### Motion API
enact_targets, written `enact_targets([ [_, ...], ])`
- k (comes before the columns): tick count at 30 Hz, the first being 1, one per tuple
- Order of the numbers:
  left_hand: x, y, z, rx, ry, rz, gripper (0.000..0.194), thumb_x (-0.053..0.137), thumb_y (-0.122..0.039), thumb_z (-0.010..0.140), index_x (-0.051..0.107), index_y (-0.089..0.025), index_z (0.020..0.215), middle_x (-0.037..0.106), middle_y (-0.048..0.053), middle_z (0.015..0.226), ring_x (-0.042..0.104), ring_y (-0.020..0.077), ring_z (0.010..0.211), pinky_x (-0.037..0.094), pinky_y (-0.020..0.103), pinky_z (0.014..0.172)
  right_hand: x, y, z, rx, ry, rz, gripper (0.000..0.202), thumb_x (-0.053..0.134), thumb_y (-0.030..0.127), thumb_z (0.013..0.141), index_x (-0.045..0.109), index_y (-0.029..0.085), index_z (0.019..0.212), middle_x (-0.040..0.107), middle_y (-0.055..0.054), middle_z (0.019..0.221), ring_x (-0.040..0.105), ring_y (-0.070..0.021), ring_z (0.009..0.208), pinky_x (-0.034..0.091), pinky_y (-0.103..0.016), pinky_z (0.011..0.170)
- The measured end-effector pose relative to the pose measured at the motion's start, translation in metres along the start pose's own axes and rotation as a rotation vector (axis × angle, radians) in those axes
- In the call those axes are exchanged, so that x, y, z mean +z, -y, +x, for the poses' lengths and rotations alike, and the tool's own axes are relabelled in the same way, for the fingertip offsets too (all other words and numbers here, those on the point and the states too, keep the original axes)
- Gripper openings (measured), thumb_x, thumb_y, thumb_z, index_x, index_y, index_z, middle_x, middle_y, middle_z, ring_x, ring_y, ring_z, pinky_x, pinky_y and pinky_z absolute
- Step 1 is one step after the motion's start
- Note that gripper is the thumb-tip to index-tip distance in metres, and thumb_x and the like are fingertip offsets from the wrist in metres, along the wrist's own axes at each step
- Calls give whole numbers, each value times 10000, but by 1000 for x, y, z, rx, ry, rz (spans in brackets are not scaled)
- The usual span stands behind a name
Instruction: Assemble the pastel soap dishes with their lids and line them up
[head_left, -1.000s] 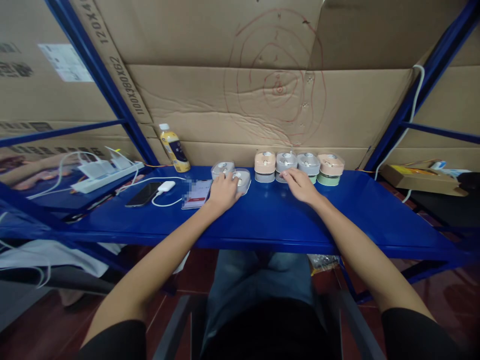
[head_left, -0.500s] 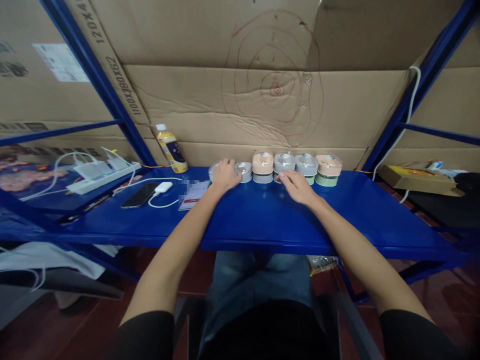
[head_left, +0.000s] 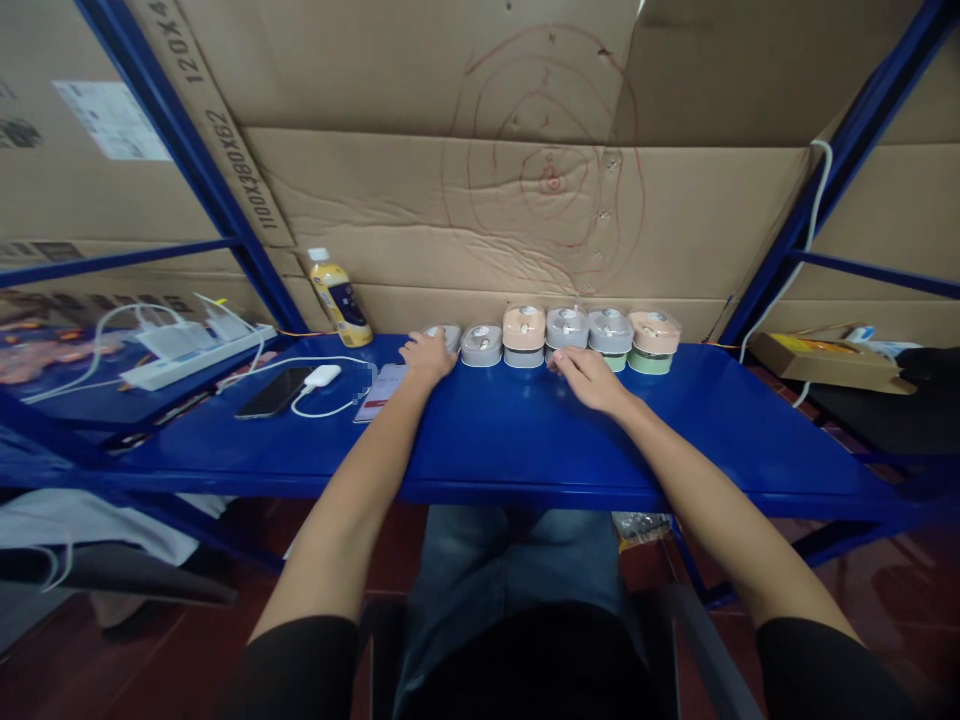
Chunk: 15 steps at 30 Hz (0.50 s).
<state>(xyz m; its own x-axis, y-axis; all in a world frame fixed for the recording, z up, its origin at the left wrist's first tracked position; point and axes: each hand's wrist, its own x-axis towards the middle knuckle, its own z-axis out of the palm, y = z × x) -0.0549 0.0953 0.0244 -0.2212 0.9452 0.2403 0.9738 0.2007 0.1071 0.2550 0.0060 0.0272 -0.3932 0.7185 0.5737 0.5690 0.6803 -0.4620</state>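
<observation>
My left hand is at the left end of a row of small lidded containers, its fingers bent around the leftmost grey container. Beside that, a single grey container stands apart from the hand. Further right come stacks of two: peach on grey, a grey-topped stack, grey on green and peach on green. In front of the grey-topped stack, my right hand has its fingers curled together, hiding much of the lower container. What they hold, if anything, is hidden.
On the blue tabletop at left lie a dark phone, a white charger with cable, and a lit screen. A yellow bottle stands behind them. A power strip is further left. Cardboard backs the table.
My left hand has shifted left, from over the two single grey containers to the leftmost one, so the second shows fully. My right hand stays nearly in place.
</observation>
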Motion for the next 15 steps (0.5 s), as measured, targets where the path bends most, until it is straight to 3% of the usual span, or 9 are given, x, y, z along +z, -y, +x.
enact_targets([
  [7, -10, 10, -4, 4, -45, -104, 682, 653, -493, 957, 523, -208, 1563, 514, 308, 1514, 572, 482, 1339, 439, 533, 1058, -1, -2, 0, -1, -18, 5, 807, 228, 829, 1053, 731, 222, 880, 767, -96, 914, 721, -268, 856, 562, -427, 826],
  [11, -18, 19, -5, -24, -222, -218, 697, 634, -525, 968, 518, -198, 1571, 520, 303, 1485, 547, 492, 1348, 435, 565, 1082, -4, -1, 0, 1, -25, 8, 790, 249, 812, 1062, 741, 217, 894, 768, -99, 920, 722, -278, 873, 554, -436, 851],
  [15, -31, 17, -15, 83, -398, -354, 731, 645, -479, 962, 465, -204, 1615, 463, 258, 1547, 514, 452, 1405, 419, 578, 1162, -6, 0, 1, 7, -48, -9, 753, 272, 783, 1072, 733, 219, 883, 751, -99, 903, 709, -283, 879, 542, -445, 869],
])
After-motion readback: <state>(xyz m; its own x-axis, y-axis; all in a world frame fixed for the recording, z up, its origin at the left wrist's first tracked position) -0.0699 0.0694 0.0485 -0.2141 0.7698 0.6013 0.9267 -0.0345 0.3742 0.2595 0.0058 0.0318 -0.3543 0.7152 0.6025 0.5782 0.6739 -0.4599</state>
